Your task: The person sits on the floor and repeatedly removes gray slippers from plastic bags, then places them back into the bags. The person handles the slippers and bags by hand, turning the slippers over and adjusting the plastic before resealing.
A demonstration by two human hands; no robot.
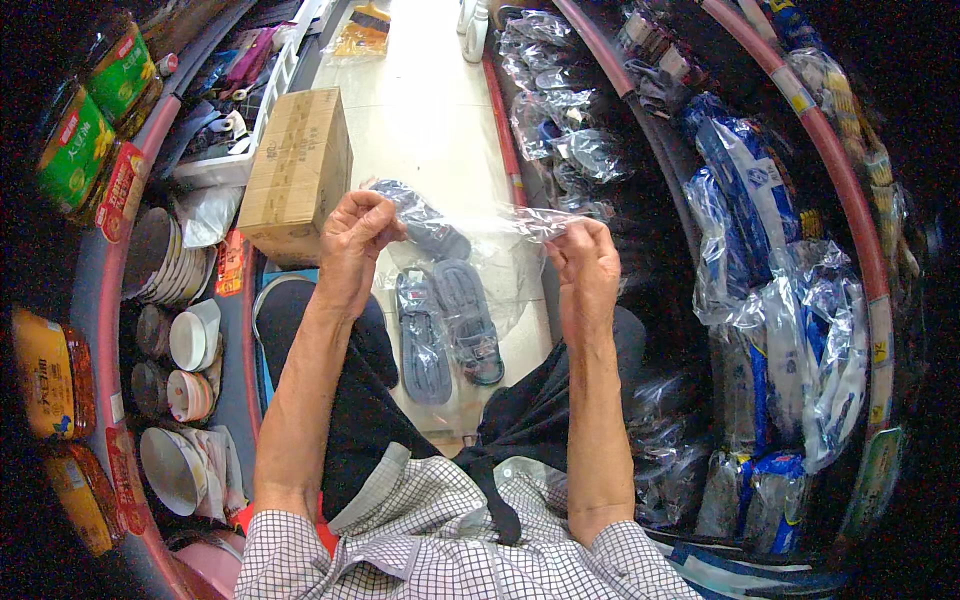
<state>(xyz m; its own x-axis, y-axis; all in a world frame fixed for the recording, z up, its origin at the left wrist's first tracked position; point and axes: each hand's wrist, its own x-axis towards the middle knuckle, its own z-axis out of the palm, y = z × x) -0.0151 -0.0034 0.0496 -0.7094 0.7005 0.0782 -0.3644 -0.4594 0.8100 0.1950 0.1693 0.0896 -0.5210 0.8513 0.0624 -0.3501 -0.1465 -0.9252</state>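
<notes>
My left hand (358,229) pinches the edge of a clear plastic bag (536,221) between thumb and fingers. The opposite end of that thin film is gripped by my right hand (586,259), so it spans the gap between both hands. Right beside my left fingers is a dark slipper (424,217) in clear wrapping; whether the hand also holds it, I cannot tell. Below, between my knees, a grey slipper (424,337) and a darker grey slipper (470,322) lie side by side on the floor, with shiny clear plastic about them.
A taped cardboard box (289,169) stands at the left of the aisle. Stacked bowls (169,255) fill the left shelf. Wrapped footwear (555,97) and blue bagged packages (750,195) crowd the right shelves. Farther along the tiled floor (420,120) lies a yellow dustpan (362,37).
</notes>
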